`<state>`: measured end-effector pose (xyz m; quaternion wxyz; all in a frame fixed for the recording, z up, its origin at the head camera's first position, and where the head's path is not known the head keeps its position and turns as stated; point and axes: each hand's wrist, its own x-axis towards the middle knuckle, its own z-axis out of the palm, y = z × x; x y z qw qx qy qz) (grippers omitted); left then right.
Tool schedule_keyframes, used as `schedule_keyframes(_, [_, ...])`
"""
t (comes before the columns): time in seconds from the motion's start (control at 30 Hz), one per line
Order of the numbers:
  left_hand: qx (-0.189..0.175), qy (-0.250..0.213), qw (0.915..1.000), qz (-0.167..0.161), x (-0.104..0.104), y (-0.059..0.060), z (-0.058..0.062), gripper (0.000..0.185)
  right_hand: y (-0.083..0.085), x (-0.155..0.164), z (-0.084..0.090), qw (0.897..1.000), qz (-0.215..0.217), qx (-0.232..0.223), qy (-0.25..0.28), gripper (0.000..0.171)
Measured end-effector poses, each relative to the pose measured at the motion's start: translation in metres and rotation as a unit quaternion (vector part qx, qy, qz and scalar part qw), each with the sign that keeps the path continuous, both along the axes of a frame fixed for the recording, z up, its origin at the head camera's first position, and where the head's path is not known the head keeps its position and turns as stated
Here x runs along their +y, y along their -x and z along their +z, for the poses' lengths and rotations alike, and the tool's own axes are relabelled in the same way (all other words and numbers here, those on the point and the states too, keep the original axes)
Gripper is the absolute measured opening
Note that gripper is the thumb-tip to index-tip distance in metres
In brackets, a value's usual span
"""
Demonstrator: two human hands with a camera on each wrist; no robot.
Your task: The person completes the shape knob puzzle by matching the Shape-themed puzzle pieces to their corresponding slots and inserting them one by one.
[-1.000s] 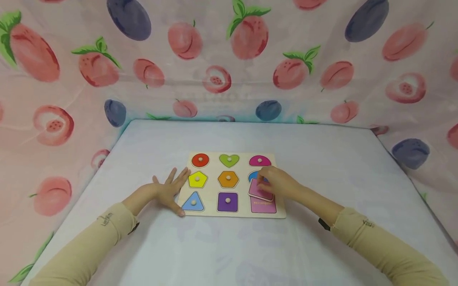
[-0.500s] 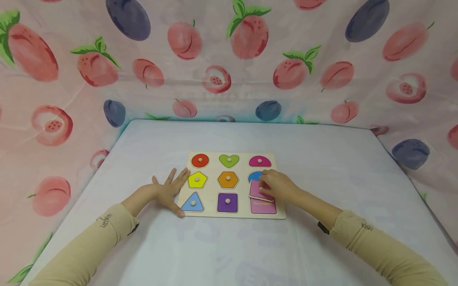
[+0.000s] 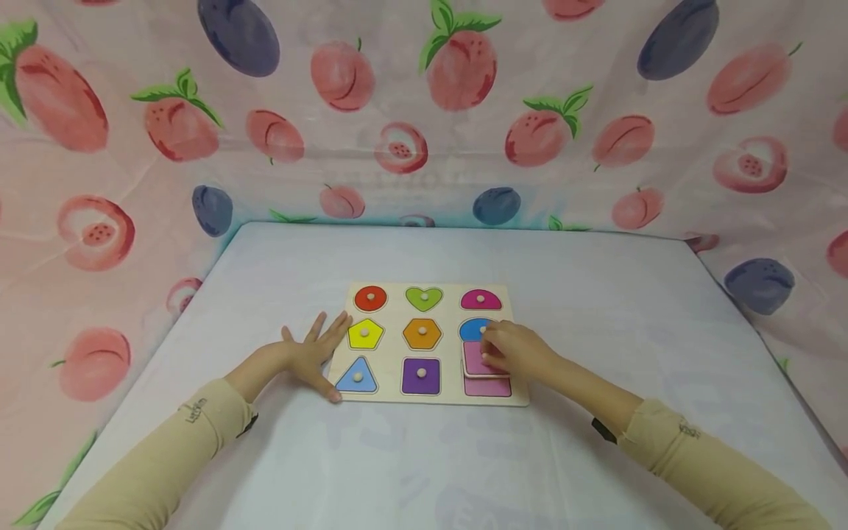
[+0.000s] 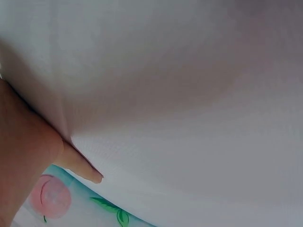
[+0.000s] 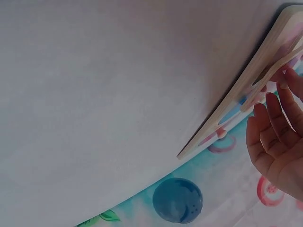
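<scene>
A wooden knob puzzle board (image 3: pixel 389 355) lies on the white-covered table. My right hand (image 3: pixel 520 350) pinches the pink rectangle puzzle piece (image 3: pixel 474 361) near its upper right side; the fingers hide the knob. The piece overlaps the upper part of its pink recess (image 3: pixel 486 388) at the board's near right corner. From the right wrist, the piece's edge (image 5: pixel 275 71) looks tilted and partly raised off the board. My left hand (image 3: pixel 310 359) is spread at the board's left edge, thumb near the lower corner. The left wrist view shows part of that hand (image 4: pixel 28 146) on the cloth.
Other knobbed pieces sit in the board: red circle (image 3: pixel 370 298), green heart (image 3: pixel 424 298), magenta semicircle (image 3: pixel 481 300), yellow pentagon (image 3: pixel 365 335), orange hexagon (image 3: pixel 422 336), light blue triangle (image 3: pixel 358 377), purple square (image 3: pixel 421 377), and a partly covered blue shape (image 3: pixel 473 329). A fruit-print curtain (image 3: pixel 371 162) surrounds the table.
The pink rectangle has turned straighter, its edges now closer to the recess's, and covers the printed word seen earlier. My right hand has shifted slightly right and nearer. The left hand stays still.
</scene>
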<state>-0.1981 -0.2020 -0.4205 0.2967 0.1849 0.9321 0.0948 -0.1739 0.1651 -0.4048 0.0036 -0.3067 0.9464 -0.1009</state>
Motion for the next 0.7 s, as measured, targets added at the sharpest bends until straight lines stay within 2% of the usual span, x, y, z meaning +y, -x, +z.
schedule_keyframes(0.3, [0.0, -0.002, 1.0, 0.001, 0.0, -0.001, 0.0, 0.138, -0.01, -0.003, 0.003, 0.999, -0.016, -0.03, -0.009, 0.01])
schedule_keyframes(0.7, [0.0, -0.008, 1.0, 0.001, 0.0, 0.0, -0.001, 0.138, -0.018, -0.005, 0.001, 0.999, -0.011, -0.035, -0.023, 0.013])
